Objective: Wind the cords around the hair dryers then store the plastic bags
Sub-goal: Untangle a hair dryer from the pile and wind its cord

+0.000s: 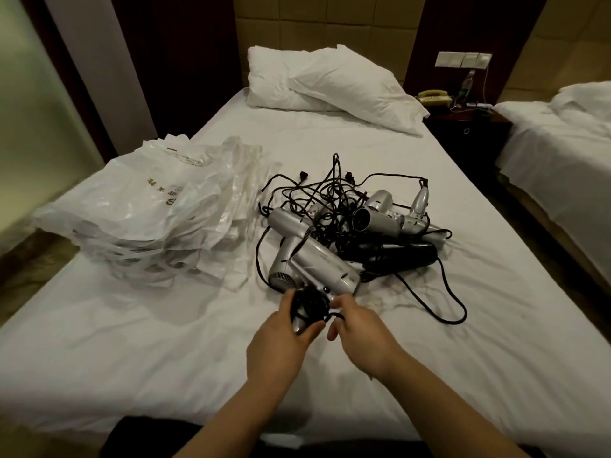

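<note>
Silver hair dryer near bed's front edge; left hand grips its cord-wrapped handle, right hand pinches black cord; plastic bags piled at left edge

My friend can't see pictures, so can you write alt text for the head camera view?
Two hands wind a black cord around a silver hair dryer on a white bed. Behind lie tangled hair dryers and, left, plastic bags.
</note>
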### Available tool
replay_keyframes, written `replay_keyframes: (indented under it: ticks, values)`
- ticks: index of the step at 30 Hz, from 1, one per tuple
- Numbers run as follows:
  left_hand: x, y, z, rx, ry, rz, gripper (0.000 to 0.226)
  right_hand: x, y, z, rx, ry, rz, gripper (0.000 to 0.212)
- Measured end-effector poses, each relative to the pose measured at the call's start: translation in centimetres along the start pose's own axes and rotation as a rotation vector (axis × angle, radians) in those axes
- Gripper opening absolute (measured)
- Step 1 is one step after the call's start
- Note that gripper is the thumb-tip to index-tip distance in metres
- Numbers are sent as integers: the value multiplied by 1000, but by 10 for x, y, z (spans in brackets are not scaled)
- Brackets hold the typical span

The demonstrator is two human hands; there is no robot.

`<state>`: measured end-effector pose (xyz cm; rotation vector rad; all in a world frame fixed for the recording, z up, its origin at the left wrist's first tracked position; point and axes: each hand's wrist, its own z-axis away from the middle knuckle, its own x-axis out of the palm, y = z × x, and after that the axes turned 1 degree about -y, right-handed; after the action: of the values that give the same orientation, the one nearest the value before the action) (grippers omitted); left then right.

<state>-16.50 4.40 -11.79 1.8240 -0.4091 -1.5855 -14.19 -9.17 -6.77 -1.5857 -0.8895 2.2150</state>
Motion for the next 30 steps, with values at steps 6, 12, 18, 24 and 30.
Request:
replay_keyframes:
  ticks: [6,12,18,24,30]
  values:
    - [29,-30,16,-105,-154,-73,68,26,20,-1,136,34,-122,9]
    - [38,-43,17,-133,-283,5,74,29,30,-2,210,-48,-591,17]
    - [21,-53,7,-103,-321,225,48,40,27,-8,248,-27,-664,18]
    - [9,-57,-13,-62,-234,189,31,49,23,-13,309,-73,-680,19]
    - [11,-45,-10,-116,-126,139,24,49,38,-16,478,2,-717,26]
